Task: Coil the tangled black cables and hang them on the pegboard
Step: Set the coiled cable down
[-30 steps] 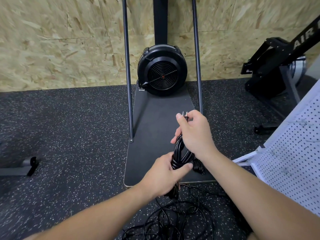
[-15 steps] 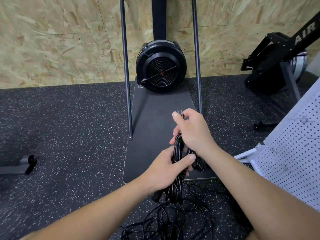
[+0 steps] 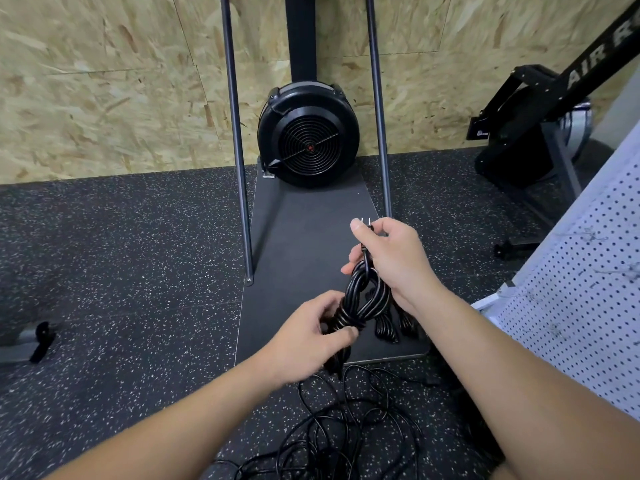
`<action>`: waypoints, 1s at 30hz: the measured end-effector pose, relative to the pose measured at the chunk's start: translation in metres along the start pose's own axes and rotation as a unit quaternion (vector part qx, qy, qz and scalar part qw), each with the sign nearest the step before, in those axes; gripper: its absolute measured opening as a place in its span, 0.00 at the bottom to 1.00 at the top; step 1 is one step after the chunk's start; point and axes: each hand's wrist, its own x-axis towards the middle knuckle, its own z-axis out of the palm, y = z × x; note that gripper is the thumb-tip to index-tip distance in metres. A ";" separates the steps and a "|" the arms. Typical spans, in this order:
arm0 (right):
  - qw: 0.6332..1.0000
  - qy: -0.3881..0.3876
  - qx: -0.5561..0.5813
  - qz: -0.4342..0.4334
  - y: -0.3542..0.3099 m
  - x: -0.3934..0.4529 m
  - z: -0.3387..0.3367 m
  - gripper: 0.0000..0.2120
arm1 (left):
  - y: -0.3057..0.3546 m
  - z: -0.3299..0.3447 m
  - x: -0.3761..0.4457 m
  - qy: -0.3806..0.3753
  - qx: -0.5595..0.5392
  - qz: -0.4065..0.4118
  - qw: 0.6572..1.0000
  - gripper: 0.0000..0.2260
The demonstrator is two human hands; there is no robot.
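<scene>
- Gripping the cable bundle (image 3: 362,299) above the dark platform (image 3: 294,237), the left hand (image 3: 308,341) clasped its lower wraps.
- The right hand (image 3: 391,258) pinched the plug (image 3: 366,226).
- The cable looked limp and springy; best held around the middle.

Gym corner with a fan machine and a rower by an OSB wall

A black round fan housing (image 3: 308,135) stands at the far end of a dark grey base board (image 3: 294,237), flanked by two upright metal poles (image 3: 237,150) and backed by a black column (image 3: 300,36). Behind runs the chipboard wall (image 3: 104,81); underneath lies speckled black rubber floor (image 3: 121,254). At the right stands a black rowing machine (image 3: 540,109) lettered "AIR". A grey metal foot with a black strap (image 3: 31,341) lies at the left edge.
</scene>
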 end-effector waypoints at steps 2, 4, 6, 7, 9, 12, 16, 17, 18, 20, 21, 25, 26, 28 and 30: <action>1.000 -0.016 -0.018 0.018 0.010 0.008 -0.002 0.21 | -0.008 0.006 0.004 0.009 -0.023 -0.020 0.999 0.11; 0.999 -0.009 -0.020 0.031 0.022 0.020 -0.012 0.25 | -0.015 0.012 0.009 0.028 -0.073 -0.055 0.995 0.08; 0.998 0.012 -0.002 0.068 0.032 0.031 -0.026 0.33 | -0.022 0.015 0.014 0.051 -0.131 -0.098 0.985 0.07; 0.995 0.026 0.008 0.099 0.039 0.036 -0.033 0.35 | -0.026 0.015 0.019 0.068 -0.155 -0.117 0.979 0.07; 0.983 0.038 0.039 0.178 0.061 0.039 -0.043 0.27 | -0.035 0.013 0.033 0.106 -0.188 -0.149 0.965 0.10; 0.968 -0.007 -0.014 0.249 0.107 0.036 -0.037 0.14 | -0.053 0.013 0.062 0.161 -0.229 -0.184 0.942 0.18; 0.965 -0.069 -0.101 0.231 0.154 0.049 -0.024 0.14 | -0.081 0.027 0.099 0.175 -0.259 -0.223 0.923 0.15; 0.965 -0.081 -0.121 0.217 0.162 0.055 -0.023 0.13 | -0.091 0.033 0.107 0.175 -0.274 -0.233 0.917 0.14; 0.963 -0.088 -0.148 0.206 0.171 0.064 -0.022 0.11 | -0.102 0.040 0.115 0.174 -0.287 -0.241 0.911 0.14; 0.960 -0.086 -0.187 0.190 0.190 0.078 -0.020 0.11 | -0.129 0.054 0.129 0.175 -0.311 -0.253 0.899 0.15; 0.959 -0.075 -0.202 0.185 0.200 0.084 -0.019 0.11 | -0.140 0.060 0.135 0.176 -0.316 -0.258 0.896 0.15; 0.948 -0.040 -0.259 0.181 0.265 0.110 -0.017 0.13 | -0.198 0.076 0.164 0.176 -0.259 -0.271 0.910 0.16; 0.946 -0.033 -0.264 0.183 0.278 0.116 -0.016 0.13 | -0.212 0.079 0.171 0.173 -0.239 -0.266 0.918 0.16; 0.947 -0.016 -0.257 0.193 0.298 0.126 -0.011 0.15 | -0.237 0.083 0.183 0.172 -0.196 -0.256 0.931 0.17; 0.948 -0.007 -0.243 0.207 0.318 0.137 -0.005 0.22 | -0.261 0.085 0.196 0.164 -0.154 -0.257 0.940 0.20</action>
